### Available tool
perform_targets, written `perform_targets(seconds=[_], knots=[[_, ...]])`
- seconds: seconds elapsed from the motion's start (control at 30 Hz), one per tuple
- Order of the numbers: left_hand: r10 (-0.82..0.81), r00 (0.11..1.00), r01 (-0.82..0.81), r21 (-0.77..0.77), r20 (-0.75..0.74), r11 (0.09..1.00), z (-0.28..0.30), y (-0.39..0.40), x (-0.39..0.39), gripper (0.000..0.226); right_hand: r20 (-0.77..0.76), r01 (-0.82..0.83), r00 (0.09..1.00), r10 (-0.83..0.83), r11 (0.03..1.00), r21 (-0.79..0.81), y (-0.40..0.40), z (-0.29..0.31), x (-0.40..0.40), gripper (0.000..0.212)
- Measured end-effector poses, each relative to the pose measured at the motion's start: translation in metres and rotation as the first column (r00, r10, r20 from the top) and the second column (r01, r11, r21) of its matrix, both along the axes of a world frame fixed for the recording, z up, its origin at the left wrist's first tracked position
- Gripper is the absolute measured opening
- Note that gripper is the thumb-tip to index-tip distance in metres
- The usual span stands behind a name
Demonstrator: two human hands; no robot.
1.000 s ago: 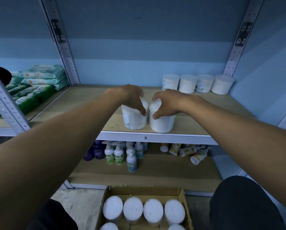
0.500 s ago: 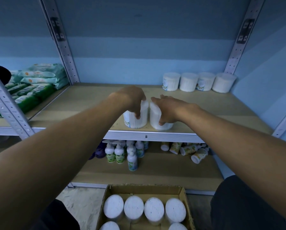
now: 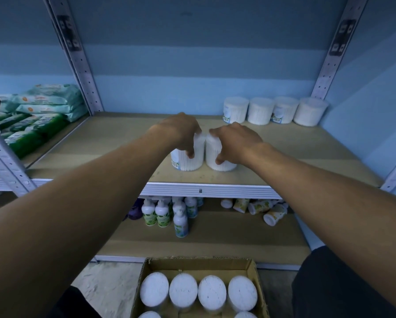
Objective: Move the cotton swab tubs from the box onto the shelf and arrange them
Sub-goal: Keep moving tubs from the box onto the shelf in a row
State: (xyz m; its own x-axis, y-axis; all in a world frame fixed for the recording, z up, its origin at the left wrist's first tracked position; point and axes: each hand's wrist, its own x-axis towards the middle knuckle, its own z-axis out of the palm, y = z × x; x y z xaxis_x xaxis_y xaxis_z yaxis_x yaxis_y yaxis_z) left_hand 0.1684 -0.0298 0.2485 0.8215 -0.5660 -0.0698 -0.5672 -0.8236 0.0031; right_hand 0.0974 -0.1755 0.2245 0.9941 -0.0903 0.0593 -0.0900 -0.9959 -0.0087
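Tubs, two (image 3: 187,156) (image 3: 220,157), stand touching on the shelf (image 3: 295,161) near its front edge, well in front of four tubs (image 3: 275,110) at the back right. Left hand (image 3: 178,131) and right hand (image 3: 236,140) each wrap fingers over one lid and side. Likely light, rigid, smooth plastic; best held around the wall. More remain in the box (image 3: 253,267) below the shelf.

Dim blue wall (image 3: 192,65), sandy floor (image 3: 105,285)

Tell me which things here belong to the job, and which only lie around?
Job: left hand, right hand, two held tubs, four back-row tubs, box, shelf.
Idle: wipe packs, pump bottles, tipped bottles.
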Motion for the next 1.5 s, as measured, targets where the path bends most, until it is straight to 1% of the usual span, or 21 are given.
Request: perform_targets(seconds=[0.17, 0.3, 0.57, 0.77, 1.03, 1.23, 1.37, 1.5], knots=[[-0.006, 1.000, 0.007, -0.019, 0.026, 1.000, -0.004, -0.005, 0.012, 0.083, -0.004, 0.006, 1.000, -0.006, 1.000, -0.002, -0.001, 0.001, 0.008, 0.071], [-0.007, 0.999, 0.009, -0.047, 0.043, 0.999, -0.009, -0.008, 0.024, 0.080, 0.011, 0.018, 1.000, -0.018, 1.000, 0.015, -0.004, 0.000, 0.018, 0.076], [-0.008, 0.997, 0.015, -0.105, 0.071, 0.994, -0.020, -0.010, 0.050, 0.076, 0.020, 0.017, 1.000, -0.019, 0.998, 0.060, -0.013, -0.006, 0.041, 0.073], [0.023, 0.998, -0.016, -0.141, 0.050, 0.990, -0.024, -0.013, 0.070, 0.079, 0.021, 0.033, 0.999, -0.035, 0.993, 0.110, -0.022, -0.008, 0.059, 0.082], [0.050, 0.997, -0.041, -0.151, 0.057, 0.988, -0.026, -0.024, 0.095, 0.078, 0.017, 0.047, 0.999, -0.049, 0.992, 0.119, -0.027, -0.007, 0.080, 0.082], [0.065, 0.995, -0.052, -0.173, 0.069, 0.984, -0.030, -0.029, 0.114, 0.078, 0.043, 0.047, 0.998, -0.053, 0.992, 0.119, -0.030, -0.010, 0.101, 0.077], [0.063, 0.995, -0.048, -0.186, 0.072, 0.981, -0.033, -0.033, 0.128, 0.077, 0.071, 0.029, 0.997, -0.037, 0.993, 0.112, -0.034, -0.014, 0.115, 0.069], [0.072, 0.994, -0.054, -0.213, 0.076, 0.976, -0.035, -0.036, 0.141, 0.075, 0.094, 0.016, 0.995, -0.026, 0.994, 0.107, -0.036, -0.017, 0.130, 0.067]])
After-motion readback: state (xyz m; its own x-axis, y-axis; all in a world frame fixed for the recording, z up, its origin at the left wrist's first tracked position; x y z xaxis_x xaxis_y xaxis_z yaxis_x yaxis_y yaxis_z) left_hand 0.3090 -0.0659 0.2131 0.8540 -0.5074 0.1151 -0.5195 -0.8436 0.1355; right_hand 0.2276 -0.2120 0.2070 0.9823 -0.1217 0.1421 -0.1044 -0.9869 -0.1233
